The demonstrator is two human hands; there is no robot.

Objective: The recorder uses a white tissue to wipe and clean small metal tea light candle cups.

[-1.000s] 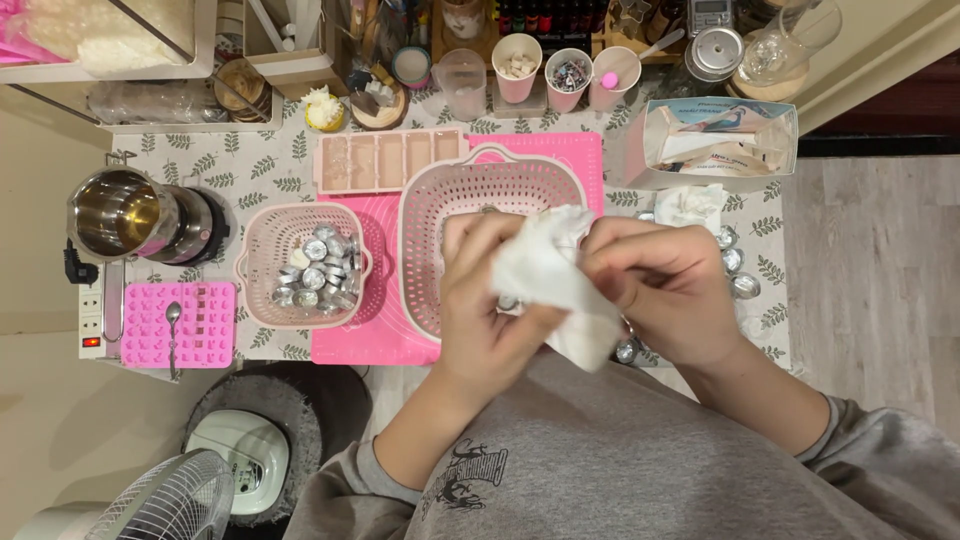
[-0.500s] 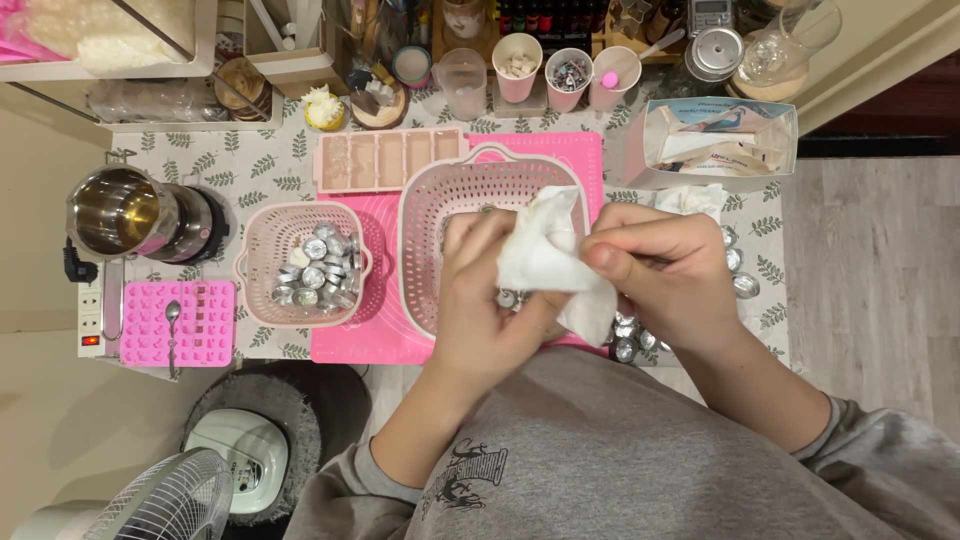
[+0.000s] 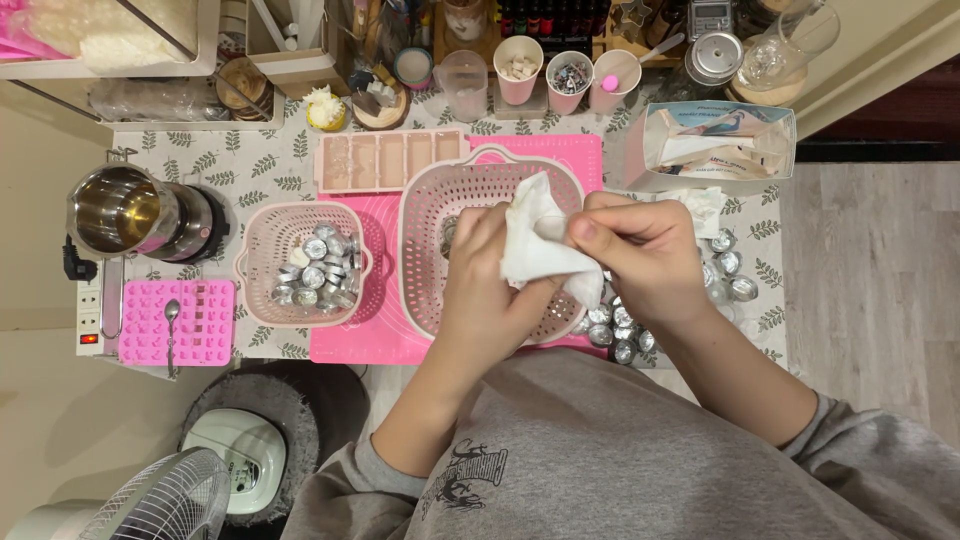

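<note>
While I worked over the middle of the frame, both my hands were closed together on a white tissue (image 3: 540,240): my left hand (image 3: 487,275) cupped it from below and seemed to hold something small inside it, though the tissue hid that, and my right hand (image 3: 640,250) pinched its upper edge between thumb and forefinger. I judged this to be the wiping step, one piece rubbed clean above the big pink basket (image 3: 455,200). To my mind the next move called for a firm twist of the tissue, a steady grip underneath, then a free hand for another piece.

Just right of my hands, at the lower right of the mat, lay loose little metal cups (image 3: 725,265); I could count about ten, with more hidden under my wrist. A small pink basket (image 3: 262,235) left of centre held a heap of the same cups, too piled to count exactly, roughly a dozen showing. Under both baskets lay one pink mat (image 3: 350,335).

Further out there was one pale tray with four compartments (image 3: 385,160) above the baskets, three pink paper cups (image 3: 565,75) along the top, one steel pot (image 3: 120,210) at the left, one pink mould (image 3: 170,320) with one spoon (image 3: 172,320) on it at lower left, and one open box (image 3: 715,145) at upper right.
</note>
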